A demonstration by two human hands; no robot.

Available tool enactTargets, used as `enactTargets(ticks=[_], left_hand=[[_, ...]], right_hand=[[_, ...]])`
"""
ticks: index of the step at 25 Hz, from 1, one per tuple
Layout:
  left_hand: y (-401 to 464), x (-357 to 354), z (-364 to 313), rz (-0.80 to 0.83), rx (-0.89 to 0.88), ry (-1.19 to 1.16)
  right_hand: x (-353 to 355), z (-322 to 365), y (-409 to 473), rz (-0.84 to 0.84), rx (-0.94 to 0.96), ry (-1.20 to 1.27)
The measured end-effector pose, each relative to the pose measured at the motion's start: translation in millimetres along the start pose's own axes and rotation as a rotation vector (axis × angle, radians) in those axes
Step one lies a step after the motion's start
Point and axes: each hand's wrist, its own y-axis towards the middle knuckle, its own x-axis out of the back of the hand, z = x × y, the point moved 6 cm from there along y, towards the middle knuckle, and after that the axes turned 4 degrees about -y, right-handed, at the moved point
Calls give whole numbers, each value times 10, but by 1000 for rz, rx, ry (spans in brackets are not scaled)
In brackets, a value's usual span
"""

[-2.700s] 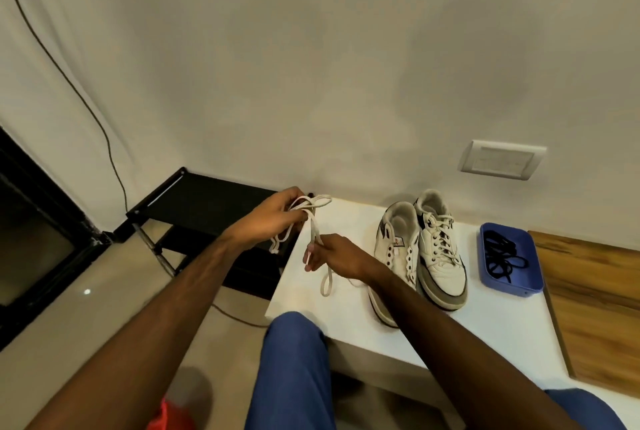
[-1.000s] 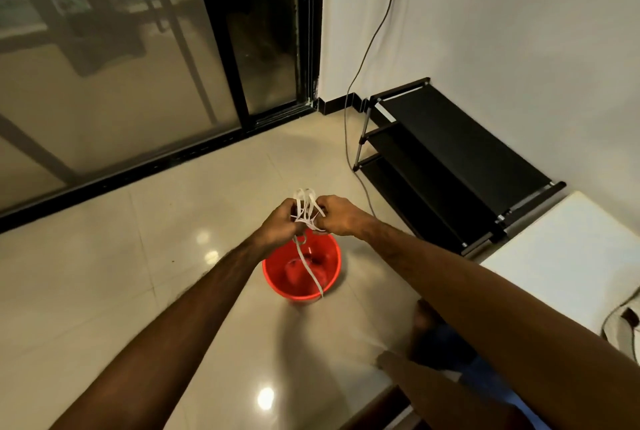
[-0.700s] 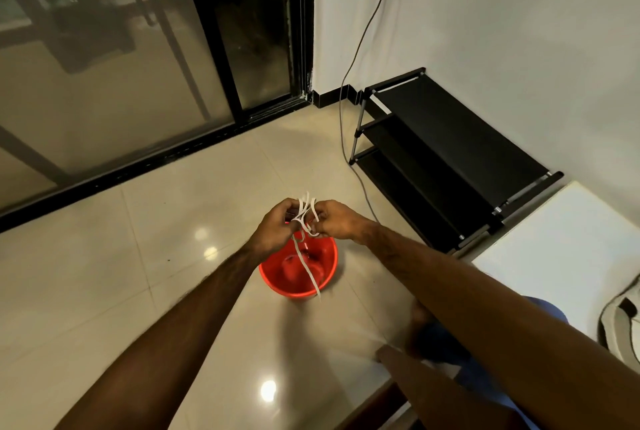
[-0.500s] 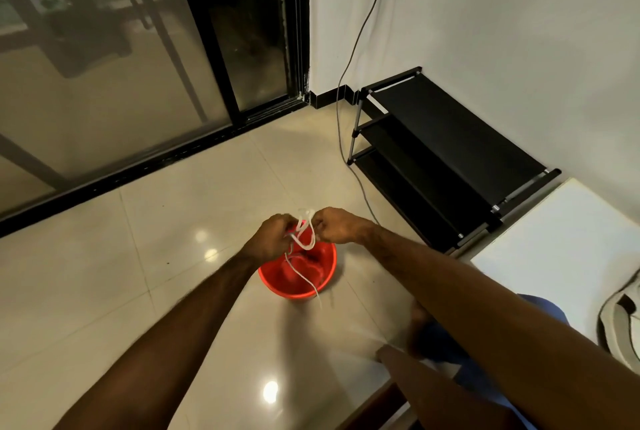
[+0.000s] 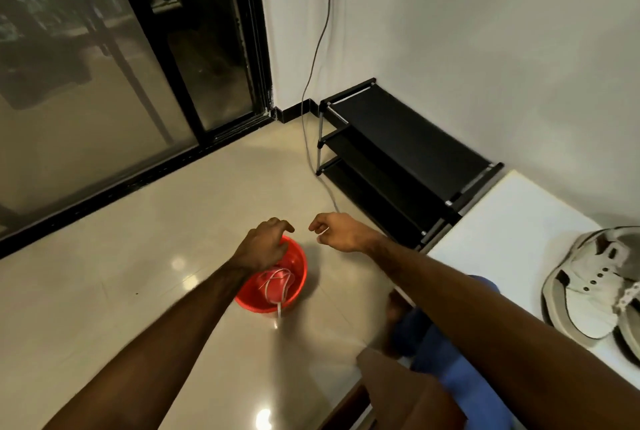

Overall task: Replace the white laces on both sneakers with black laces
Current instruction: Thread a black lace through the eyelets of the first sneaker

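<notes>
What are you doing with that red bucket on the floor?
A person is swapping shoelaces. A white lace lies in the red bucket on the floor, one end hanging over the rim. Both hands hover above it holding nothing: the left hand over the bucket, the right hand beside it. On the white table to the right, one sneaker has bare eyelets. No black laces are in view.

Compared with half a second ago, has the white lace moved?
Yes. The white lace has dropped out of both hands into the red bucket, one end trailing over its near rim.
</notes>
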Motion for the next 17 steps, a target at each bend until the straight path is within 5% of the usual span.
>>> enactTargets(ticks=[7, 17], left_hand=[[587, 216, -2039, -114, -432, 178], [881, -850, -5047, 84, -911, 374]], right_hand=[[1021, -885, -1138, -375, -42, -18], [1305, -3078, -3371, -764, -356, 173]])
